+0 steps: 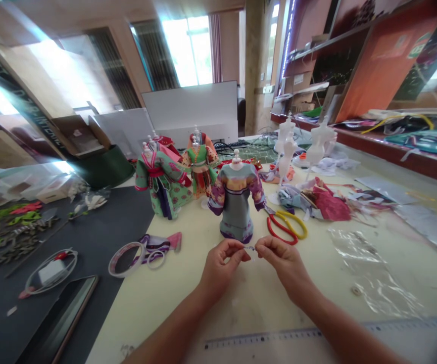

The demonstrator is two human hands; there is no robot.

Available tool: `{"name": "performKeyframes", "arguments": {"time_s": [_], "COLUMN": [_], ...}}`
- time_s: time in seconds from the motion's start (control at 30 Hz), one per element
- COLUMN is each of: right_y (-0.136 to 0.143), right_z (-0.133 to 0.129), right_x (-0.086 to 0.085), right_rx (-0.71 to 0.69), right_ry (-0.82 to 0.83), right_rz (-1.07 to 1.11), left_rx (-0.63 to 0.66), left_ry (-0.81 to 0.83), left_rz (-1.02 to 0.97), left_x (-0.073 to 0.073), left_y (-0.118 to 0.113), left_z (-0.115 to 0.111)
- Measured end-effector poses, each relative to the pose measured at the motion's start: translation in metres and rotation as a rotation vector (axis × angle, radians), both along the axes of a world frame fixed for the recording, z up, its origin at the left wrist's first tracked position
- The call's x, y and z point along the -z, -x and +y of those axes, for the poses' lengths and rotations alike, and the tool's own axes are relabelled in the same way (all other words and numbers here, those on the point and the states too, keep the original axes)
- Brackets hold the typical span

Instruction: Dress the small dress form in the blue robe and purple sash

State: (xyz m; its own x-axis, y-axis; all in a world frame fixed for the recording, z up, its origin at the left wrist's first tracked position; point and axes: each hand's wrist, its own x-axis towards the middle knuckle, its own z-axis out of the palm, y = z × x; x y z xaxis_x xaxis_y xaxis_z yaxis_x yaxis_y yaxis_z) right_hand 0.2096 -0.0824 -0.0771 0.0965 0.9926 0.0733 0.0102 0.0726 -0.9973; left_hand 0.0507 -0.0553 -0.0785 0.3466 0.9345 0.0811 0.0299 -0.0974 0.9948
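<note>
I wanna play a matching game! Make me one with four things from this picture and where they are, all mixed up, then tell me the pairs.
Things:
1. scissors with red and yellow handles
2. flat, dark rectangular phone
3. tiny bluish strand
4. grey doll garment with purple patterned sleeves

Places:
A. on the dark grey mat
B. between the fingertips of the left hand and right hand
C. on a pale doll-sized stand
D. lying on the pale yellow table

Pairs: 1-D, 2-A, 3-B, 4-C

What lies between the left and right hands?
In the head view, a thin purplish piece, too small to identify, lies between the left hand and right hand.
</note>
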Motion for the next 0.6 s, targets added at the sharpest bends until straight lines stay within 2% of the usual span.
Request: {"name": "performKeyframes", "arguments": {"time_s": [0.2, 0.37, 0.5, 0.6], "right_y": [-0.0008, -0.0029, -0.0026, -0.0021], "right_z": [-0.0010, -0.0019, -0.0021, -0.0031], "right_x": [0.0006, -0.0012, -0.0017, -0.0026], "right_rx": [0.006, 0.002, -0.021, -0.046], "right_ry": [-0.069, -0.108, -0.121, -0.137], "right_rz": [-0.085, -0.132, -0.166, -0.198], "left_rx": [0.097, 0.171, 0.112, 0.108], "left_ry": [0.136, 0.221, 0.129, 0.086], "left_rz": [-0.089, -0.060, 0.010, -0.012], "left_x": [-0.0018, -0.0011, -0.0021, -0.0044], "left_y": [-0.0015, 0.0007, 0.0030, 0.0031], "left_z": [-0.0017, 0.0022, 0.0038, 0.0027]}}
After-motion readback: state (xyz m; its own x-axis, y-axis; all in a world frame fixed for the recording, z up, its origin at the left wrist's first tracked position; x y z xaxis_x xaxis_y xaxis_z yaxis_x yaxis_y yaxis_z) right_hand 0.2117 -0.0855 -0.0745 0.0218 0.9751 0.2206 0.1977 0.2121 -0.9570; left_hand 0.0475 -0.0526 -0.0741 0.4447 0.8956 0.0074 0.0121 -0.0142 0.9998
